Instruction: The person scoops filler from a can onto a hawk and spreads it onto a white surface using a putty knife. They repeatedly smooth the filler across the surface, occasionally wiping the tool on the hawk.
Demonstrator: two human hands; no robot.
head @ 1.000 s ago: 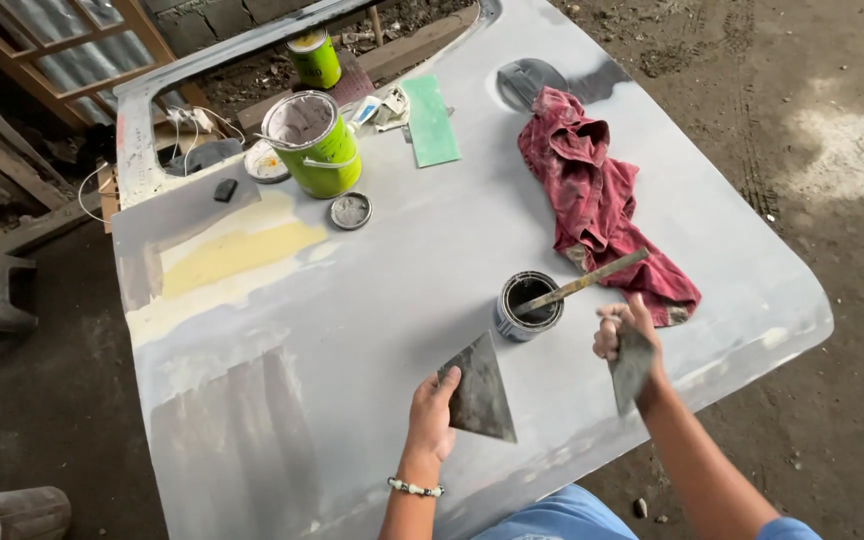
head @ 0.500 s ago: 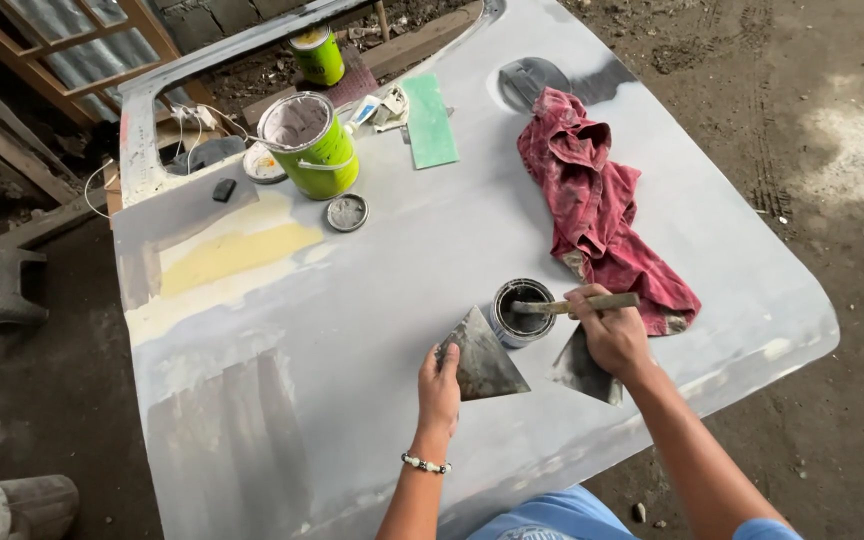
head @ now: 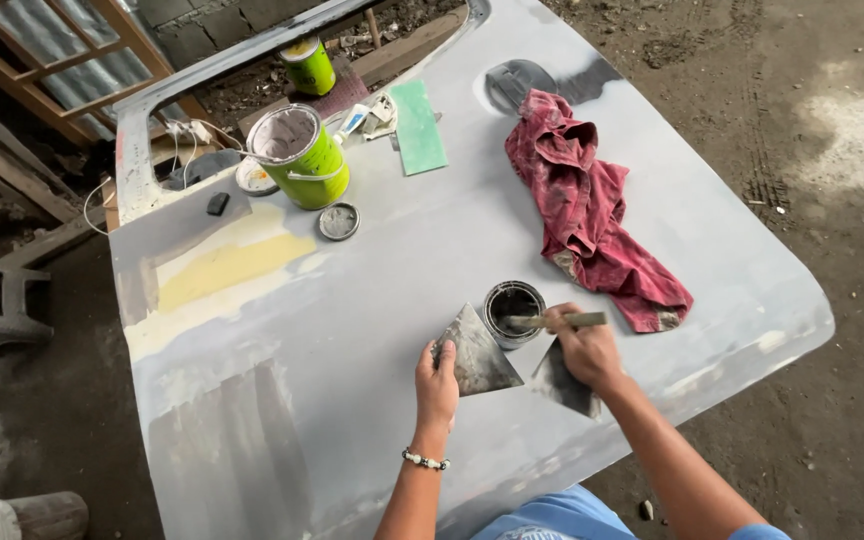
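- Fingers (head: 444,352) of your left hand (head: 438,385) are closed on the edge of a flat, grey, triangle-shaped spreader (head: 478,355). You hold it tipped up with its face to you, likely so it can take filler.
- Your left wrist wears a beaded bracelet (head: 425,460).
- Far to the left, a patch of yellow filler (head: 227,268) is spread on the big grey car panel (head: 372,290) that lies flat like a table.
- Up from that patch sits a small black block (head: 217,203), then a tall green can (head: 301,157) with no lid on, and a round lid (head: 338,221) lying just beside it.
- Behind those stands another green can (head: 308,65), off the panel, and a green sanding sheet (head: 418,126) lies flat near the top edge.
- A small dark tin (head: 512,312) stands open just beside the spreader, close so both hands can get to it.
- Your right hand (head: 584,352) is curled shut around a stick (head: 557,321). Its tip reaches over into the tin, as if to stir or scoop.
- Under that same hand a second dark spreader (head: 562,382) pokes out. I cannot tell which fingers pin it.
- A crumpled red rag (head: 587,215) lies to the right, touching nothing but the panel, handy for wiping.
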